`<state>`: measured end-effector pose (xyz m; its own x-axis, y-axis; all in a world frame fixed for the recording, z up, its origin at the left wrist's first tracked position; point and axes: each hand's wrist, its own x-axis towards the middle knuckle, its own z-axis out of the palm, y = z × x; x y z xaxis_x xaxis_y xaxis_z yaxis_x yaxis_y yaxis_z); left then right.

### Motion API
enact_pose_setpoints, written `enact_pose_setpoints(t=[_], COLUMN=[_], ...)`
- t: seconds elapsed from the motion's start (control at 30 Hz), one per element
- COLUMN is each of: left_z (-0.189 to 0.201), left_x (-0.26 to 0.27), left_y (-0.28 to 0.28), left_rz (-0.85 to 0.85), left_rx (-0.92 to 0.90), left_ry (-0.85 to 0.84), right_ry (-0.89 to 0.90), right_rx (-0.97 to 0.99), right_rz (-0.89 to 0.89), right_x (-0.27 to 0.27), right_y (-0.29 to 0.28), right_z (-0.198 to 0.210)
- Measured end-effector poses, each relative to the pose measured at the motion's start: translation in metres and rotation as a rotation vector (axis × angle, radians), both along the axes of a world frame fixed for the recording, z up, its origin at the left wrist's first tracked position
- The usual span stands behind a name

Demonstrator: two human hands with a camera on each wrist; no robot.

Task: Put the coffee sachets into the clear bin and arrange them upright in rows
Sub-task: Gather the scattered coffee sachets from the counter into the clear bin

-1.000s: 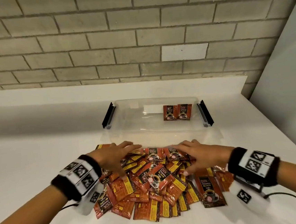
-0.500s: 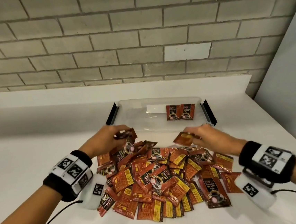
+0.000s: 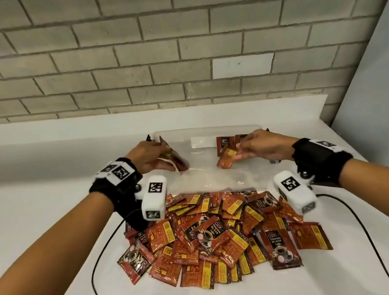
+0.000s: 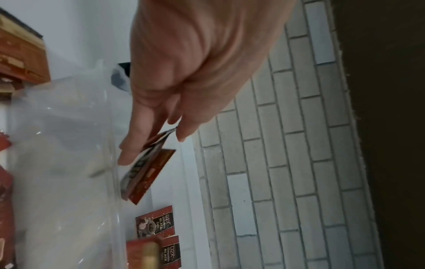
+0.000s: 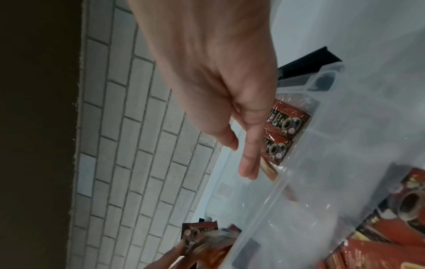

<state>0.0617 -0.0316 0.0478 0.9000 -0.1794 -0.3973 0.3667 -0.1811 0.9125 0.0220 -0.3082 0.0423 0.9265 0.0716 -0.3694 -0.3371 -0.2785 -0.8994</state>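
Fingers [image 4: 135,131] of the left hand [image 3: 150,157] pinch two coffee sachets [image 4: 147,171] over the left end of the clear bin [image 3: 212,180], while the right hand [image 3: 263,146] pinches a single red-and-yellow sachet [image 3: 225,159] by its top edge above the bin's right half. Two sachets [image 3: 229,141] stand upright against the bin's far wall, at about 1 o'clock from the bin's middle; their fronts read "D2X" and "BLACK" above a pictured coffee cup. At 6 o'clock from the bin, touching its near wall, lies the loose pile of sachets [image 3: 221,235], some showing the same "D2X BLACK" front, others their red backs with yellow panels of print too small to read.

Half a second earlier both hands were lower and nearer the pile, each already gripping its sachets; a full second earlier they lay flat on the heap, fingers spread. Both have since risen and reached forward over the bin, and the pile and the two standing sachets have kept their places.

Black wristbands [image 3: 316,161] with square printed markers wrap both wrists, each carrying a white camera block [image 3: 154,197] with a black cable [image 3: 98,270] trailing toward 6 o'clock. The bin has black latches [image 5: 306,63] at its ends and sits on a white countertop [image 3: 40,209] with a raised back ledge, beneath a wall of grey brick [image 3: 178,41]; a pale panel [image 3: 379,105] closes the room at 3 o'clock.
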Motion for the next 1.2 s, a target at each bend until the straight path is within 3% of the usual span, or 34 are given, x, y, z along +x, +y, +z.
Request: enact_pose_setpoints(t=[0.17,0.33,0.43,0.53,0.67,0.87,1.0,1.2], left_z=[-0.002,0.005,-0.003,-0.026,-0.067,-0.087,-0.092,-0.095], left_x=[0.004,-0.008,-0.021,-0.034,-0.044,-0.048,-0.047,-0.039], left_y=[0.002,0.026,0.054,0.081,0.095,0.071,0.072,0.078], left_rz=[0.038,0.074,0.179,0.272,-0.021,-0.416,-0.448,-0.377], left_rx=[0.021,0.088,0.083,0.182,0.537,0.845,1.059,0.960], left_ry=[0.116,0.005,-0.047,0.008,0.189,0.156,0.025,-0.051], right_ry=[0.023,0.037,0.163,0.285,0.391,0.275,0.199,0.087], right_rx=[-0.007,0.044,-0.122,-0.361,-0.550,-0.889,-1.027,-0.800], right_rz=[-0.009,0.019,0.138,0.108,0.020,0.293,0.350,0.176], right_x=[-0.011,-0.038,-0.067,-0.091,-0.102,-0.096,-0.098,-0.090], right_y=[-0.011,-0.049,-0.076,-0.095,-0.087,-0.027,-0.012,-0.024], right_z=[0.006,0.007,-0.006,-0.033,-0.063,-0.083,-0.092,-0.089])
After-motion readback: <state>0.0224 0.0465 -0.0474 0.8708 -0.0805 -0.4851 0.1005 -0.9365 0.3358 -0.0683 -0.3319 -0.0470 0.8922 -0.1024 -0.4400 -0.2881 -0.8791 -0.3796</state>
